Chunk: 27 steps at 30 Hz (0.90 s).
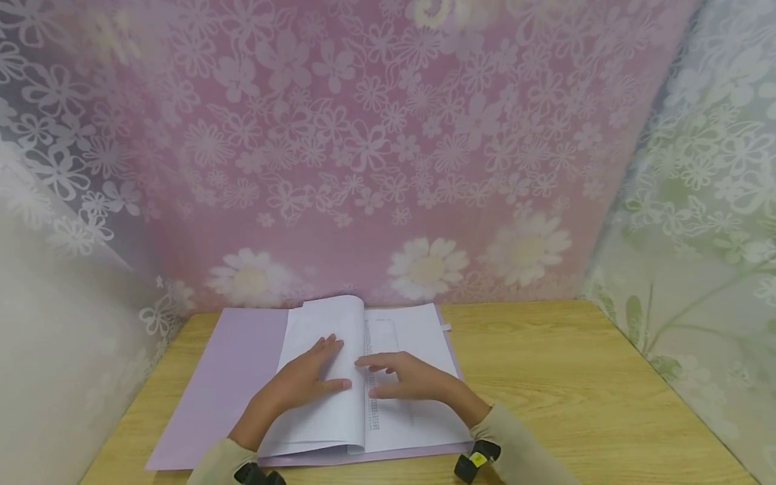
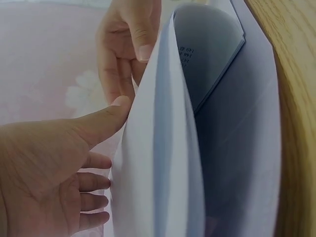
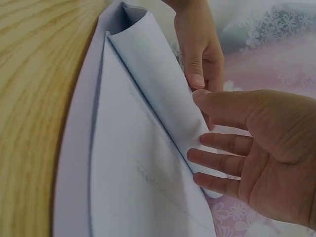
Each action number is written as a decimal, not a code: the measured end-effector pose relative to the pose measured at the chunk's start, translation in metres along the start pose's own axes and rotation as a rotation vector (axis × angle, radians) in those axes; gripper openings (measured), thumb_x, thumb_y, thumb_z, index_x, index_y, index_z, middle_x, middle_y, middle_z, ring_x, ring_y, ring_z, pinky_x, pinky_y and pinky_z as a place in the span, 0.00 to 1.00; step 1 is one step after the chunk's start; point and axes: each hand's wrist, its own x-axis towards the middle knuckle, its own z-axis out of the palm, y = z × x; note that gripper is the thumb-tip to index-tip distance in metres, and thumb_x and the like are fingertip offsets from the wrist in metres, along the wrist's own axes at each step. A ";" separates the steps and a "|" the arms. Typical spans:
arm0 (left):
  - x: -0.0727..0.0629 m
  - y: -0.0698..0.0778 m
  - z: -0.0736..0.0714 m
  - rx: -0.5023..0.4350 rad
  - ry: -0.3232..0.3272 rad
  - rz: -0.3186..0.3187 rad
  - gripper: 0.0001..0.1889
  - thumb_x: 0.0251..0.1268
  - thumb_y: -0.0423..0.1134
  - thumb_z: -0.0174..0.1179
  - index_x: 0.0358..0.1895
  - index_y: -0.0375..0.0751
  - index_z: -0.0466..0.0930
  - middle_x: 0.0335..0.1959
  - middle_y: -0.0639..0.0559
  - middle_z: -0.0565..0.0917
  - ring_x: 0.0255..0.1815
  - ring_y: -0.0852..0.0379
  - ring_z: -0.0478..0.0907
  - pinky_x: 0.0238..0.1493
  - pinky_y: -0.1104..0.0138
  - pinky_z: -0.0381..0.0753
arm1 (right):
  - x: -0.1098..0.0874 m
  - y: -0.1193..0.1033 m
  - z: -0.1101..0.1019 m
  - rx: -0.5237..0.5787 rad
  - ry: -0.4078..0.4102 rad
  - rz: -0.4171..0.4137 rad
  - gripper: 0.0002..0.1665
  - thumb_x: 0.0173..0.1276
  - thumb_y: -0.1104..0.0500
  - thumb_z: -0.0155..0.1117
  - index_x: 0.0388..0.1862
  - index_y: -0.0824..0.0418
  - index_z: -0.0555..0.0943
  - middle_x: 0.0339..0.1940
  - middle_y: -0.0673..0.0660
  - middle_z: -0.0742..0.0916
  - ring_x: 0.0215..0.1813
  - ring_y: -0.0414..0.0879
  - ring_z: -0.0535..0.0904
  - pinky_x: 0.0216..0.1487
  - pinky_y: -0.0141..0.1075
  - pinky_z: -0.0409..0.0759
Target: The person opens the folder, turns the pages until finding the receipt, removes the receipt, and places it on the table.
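A purple folder point(image 1: 224, 377) lies spread on the table with white paper sheets inside. Several sheets point(image 1: 332, 316) are folded over to the left, their bend forming a rounded ridge near the middle. My left hand point(image 1: 306, 377) rests on these turned sheets, fingers extended. Just right of the ridge, my right hand point(image 1: 412, 378) has its fingertips near the fold, over a page point(image 1: 424, 330) with a printed column of text. In the right wrist view, the fingers point(image 3: 217, 158) of the right hand lie straight along the curved paper, gripping nothing.
The wooden table point(image 1: 545, 377) extends to the right of the folder. Behind it stands a pink floral backdrop point(image 1: 364, 168), with pale patterned panels at both sides. A small white tab point(image 1: 446, 327) sticks out at the folder's right edge.
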 end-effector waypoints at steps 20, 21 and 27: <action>0.002 -0.021 0.003 -0.042 -0.126 -0.079 0.54 0.54 0.62 0.74 0.80 0.38 0.59 0.79 0.33 0.61 0.78 0.30 0.60 0.71 0.37 0.67 | -0.001 -0.006 0.016 -0.042 -0.082 -0.045 0.33 0.71 0.52 0.70 0.74 0.51 0.74 0.83 0.52 0.64 0.83 0.48 0.59 0.81 0.46 0.62; 0.002 -0.022 0.004 -0.038 -0.130 -0.085 0.55 0.53 0.61 0.74 0.80 0.38 0.59 0.79 0.32 0.61 0.78 0.30 0.60 0.71 0.37 0.67 | -0.001 -0.007 0.015 -0.045 -0.082 -0.047 0.33 0.71 0.52 0.69 0.74 0.51 0.74 0.83 0.52 0.64 0.83 0.48 0.59 0.80 0.47 0.63; 0.003 -0.024 0.008 -0.010 -0.118 -0.110 0.56 0.51 0.61 0.75 0.79 0.38 0.60 0.78 0.31 0.62 0.77 0.30 0.62 0.71 0.38 0.67 | -0.002 -0.009 0.000 -0.061 -0.027 -0.039 0.35 0.72 0.51 0.69 0.76 0.52 0.71 0.83 0.53 0.65 0.82 0.51 0.62 0.78 0.49 0.67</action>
